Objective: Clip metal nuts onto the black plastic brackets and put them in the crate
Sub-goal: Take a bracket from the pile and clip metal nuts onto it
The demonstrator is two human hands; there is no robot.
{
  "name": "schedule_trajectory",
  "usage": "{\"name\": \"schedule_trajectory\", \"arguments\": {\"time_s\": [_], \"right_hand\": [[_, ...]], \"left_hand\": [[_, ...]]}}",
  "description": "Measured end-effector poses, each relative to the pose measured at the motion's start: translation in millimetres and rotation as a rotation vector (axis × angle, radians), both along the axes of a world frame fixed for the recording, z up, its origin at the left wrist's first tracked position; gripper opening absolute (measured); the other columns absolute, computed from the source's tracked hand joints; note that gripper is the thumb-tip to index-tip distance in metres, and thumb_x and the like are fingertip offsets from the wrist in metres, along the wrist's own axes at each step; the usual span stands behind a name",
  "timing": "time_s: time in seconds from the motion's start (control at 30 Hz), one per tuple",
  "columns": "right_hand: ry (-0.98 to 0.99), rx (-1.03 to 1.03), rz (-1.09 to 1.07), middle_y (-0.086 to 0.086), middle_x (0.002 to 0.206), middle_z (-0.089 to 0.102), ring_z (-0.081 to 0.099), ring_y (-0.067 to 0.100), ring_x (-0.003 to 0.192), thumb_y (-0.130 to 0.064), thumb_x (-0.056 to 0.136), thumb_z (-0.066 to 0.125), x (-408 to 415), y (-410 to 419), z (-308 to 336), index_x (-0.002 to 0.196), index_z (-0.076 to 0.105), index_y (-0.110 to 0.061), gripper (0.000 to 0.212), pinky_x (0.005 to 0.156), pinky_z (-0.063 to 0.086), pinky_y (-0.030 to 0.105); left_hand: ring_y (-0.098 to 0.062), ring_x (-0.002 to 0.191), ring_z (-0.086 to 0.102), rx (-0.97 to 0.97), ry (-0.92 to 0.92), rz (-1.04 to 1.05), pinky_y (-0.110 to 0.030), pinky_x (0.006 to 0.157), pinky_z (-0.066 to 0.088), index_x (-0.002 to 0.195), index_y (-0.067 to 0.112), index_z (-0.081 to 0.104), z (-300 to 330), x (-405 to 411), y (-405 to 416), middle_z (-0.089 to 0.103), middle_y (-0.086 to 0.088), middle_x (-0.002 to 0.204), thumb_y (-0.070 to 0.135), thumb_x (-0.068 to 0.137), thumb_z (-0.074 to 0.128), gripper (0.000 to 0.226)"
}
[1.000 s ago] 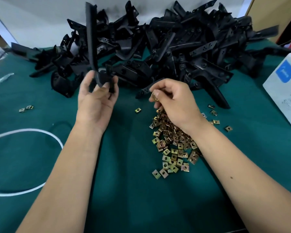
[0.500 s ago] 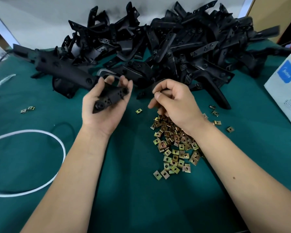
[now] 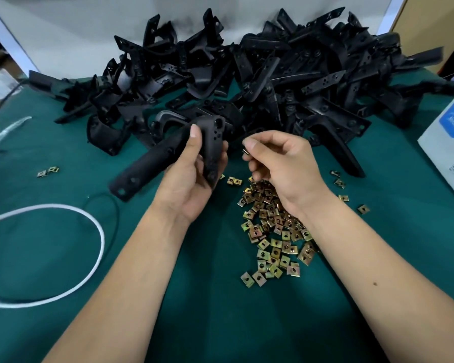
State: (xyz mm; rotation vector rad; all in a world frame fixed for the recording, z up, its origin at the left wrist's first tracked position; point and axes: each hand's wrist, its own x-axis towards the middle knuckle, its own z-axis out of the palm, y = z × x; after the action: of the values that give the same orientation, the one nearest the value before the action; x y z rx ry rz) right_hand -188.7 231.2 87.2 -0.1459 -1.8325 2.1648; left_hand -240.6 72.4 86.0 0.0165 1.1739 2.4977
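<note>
A matte black plastic bracket [image 3: 165, 155], bent in an L with round holes along both arms, sits in the left hand [image 3: 192, 184]; the thumb and curled fingers wrap its shorter, upright arm while the long arm slants down to the left above the green felt-like table cover [image 3: 207, 323]. The right hand [image 3: 281, 163], just beside it, has its fingers curled and pinches a small dark metal nut [image 3: 245, 151] between thumb and forefinger, close to the bracket's edge but apart from it. Below that hand lies a loose scatter of brassy square clip nuts [image 3: 275, 231], shiny and flat. Behind the hands a tangled heap of black brackets [image 3: 260, 74] fills the table's far side. A white cord loop [image 3: 63, 258] lies left, a white carton [image 3: 448, 142] right.
</note>
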Motion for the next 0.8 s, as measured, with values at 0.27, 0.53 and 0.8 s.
{"name": "schedule_trajectory", "arguments": {"time_s": [0.27, 0.53, 0.8], "right_hand": [[0.017, -0.031, 0.053, 0.016, 0.090, 0.078, 0.076, 0.023, 0.075, 0.008, 0.091, 0.070, 2.4, -8.3, -0.7, 0.104, 0.074, -0.002, 0.017, 0.068, 0.060, 0.024], [0.006, 0.204, 0.081, 0.008, 0.070, 0.073, 0.064, 0.016, 0.056, -0.006, 0.099, 0.066, 0.8, -12.0, -4.8, 0.093, 0.074, -0.003, 0.010, 0.048, 0.051, 0.024], [-0.029, 0.241, 0.125, 0.006, 0.069, 0.071, 0.060, 0.016, 0.056, -0.007, 0.100, 0.064, 2.3, -21.1, -5.0, 0.093, 0.073, -0.005, 0.012, 0.044, 0.044, 0.022]], "left_hand": [[-0.011, 0.078, 0.074, 0.039, -0.069, -0.007, -0.026, 0.076, 0.059, 0.078, 0.016, 0.085, -3.1, -2.2, 6.4, 0.077, 0.000, 0.084, 0.044, 0.096, 0.062, 0.041], [-0.015, 0.067, 0.064, 0.059, -0.143, 0.048, -0.032, 0.078, 0.055, 0.086, 0.009, 0.075, -1.8, -3.8, 8.0, 0.067, -0.002, 0.075, 0.048, 0.084, 0.069, 0.039], [-0.021, 0.059, 0.058, 0.045, -0.069, -0.079, -0.036, 0.062, 0.051, 0.069, 0.013, 0.075, -2.8, -1.0, 5.4, 0.062, -0.005, 0.072, 0.056, 0.088, 0.060, 0.050]]}}
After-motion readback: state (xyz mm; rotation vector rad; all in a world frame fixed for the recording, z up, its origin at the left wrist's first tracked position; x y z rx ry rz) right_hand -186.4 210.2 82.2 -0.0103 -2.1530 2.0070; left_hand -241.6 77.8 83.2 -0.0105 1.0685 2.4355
